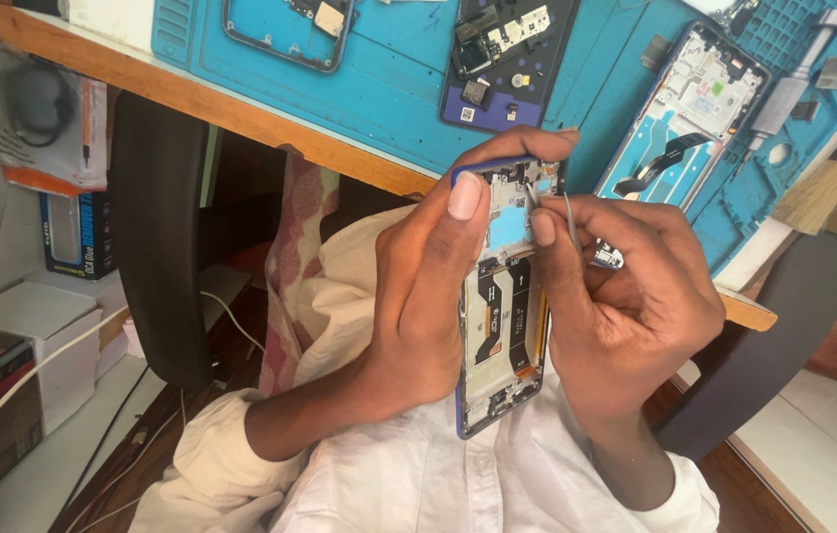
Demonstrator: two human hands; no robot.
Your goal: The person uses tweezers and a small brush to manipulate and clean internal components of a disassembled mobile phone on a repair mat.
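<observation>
My left hand (428, 286) grips an opened blue-framed phone (502, 326) with its back cover off, thumb laid along the left edge and fingers curled over the top. Black flex cables and a light blue patch show inside. My right hand (626, 296) pinches thin metal tweezers (569, 219), their tips reaching into the upper part of the phone near the camera area. Both hands are held over my lap, just in front of the desk edge.
A blue work mat (389, 89) covers the wooden desk (241, 114). On it lie a second opened phone frame (680, 118), a dark phone board (502, 59), another blue frame (285, 30), a brush (818, 192) and a metal tool (784, 94). Boxes (4, 385) stand at left.
</observation>
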